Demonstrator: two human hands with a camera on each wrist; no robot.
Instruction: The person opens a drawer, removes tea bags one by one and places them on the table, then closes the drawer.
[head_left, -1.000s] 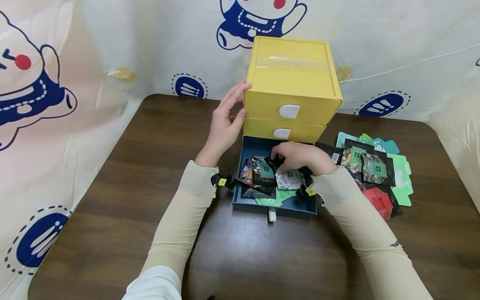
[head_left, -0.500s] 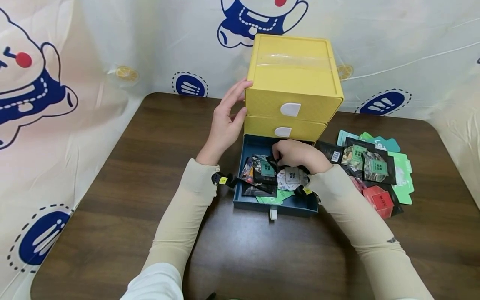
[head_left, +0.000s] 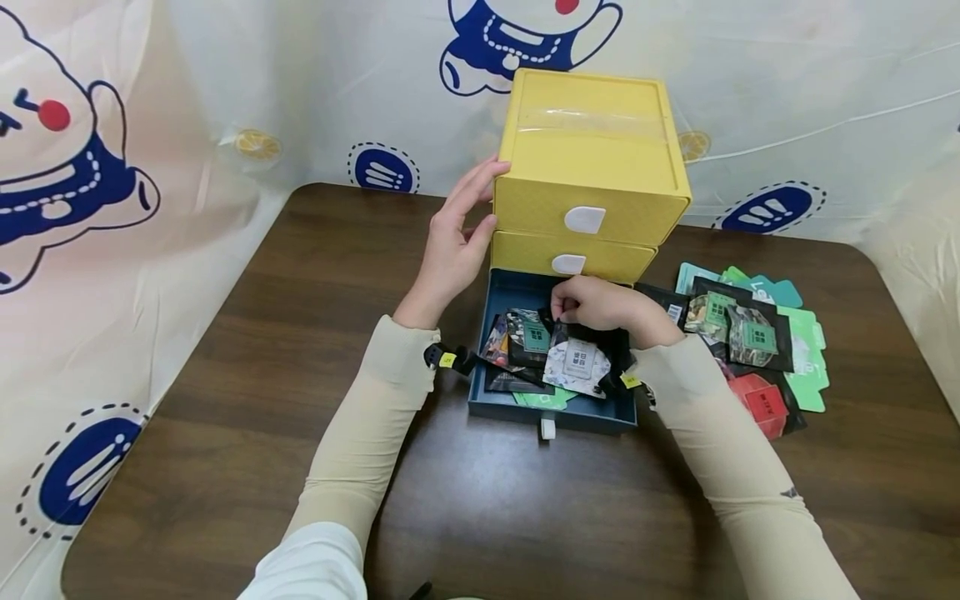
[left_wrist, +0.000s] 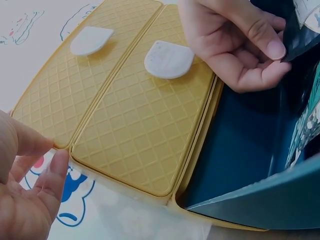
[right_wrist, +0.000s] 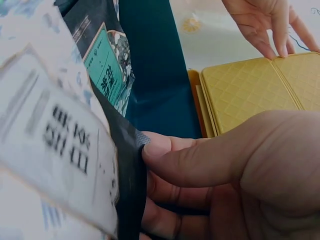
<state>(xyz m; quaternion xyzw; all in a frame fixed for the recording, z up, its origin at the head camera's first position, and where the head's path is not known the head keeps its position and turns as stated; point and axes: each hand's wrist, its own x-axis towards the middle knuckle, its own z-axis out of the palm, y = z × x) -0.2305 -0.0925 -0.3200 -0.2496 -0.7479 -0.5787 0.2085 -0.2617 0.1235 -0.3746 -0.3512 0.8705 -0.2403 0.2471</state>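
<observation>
Brown table (head_left: 225, 417), right hand (head_left: 602, 305) pinching packet (head_left: 577, 364), left hand (head_left: 452, 243) touching box (head_left: 588, 158)

Black-and-white packet (head_left: 577, 360), perhaps blue-mottled, and yellow diamond-patterned drawers (left_wrist: 130, 112).

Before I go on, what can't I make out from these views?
Head view: contents of the yellow drawers, hidden by their closed fronts.
Head view: most of what lies beneath the white-labelled packet, which covers it.
Head view: the dark object at the bottom, cut off by the edge.
Left wrist view: part of the left hand, cut off by the left edge.
</observation>
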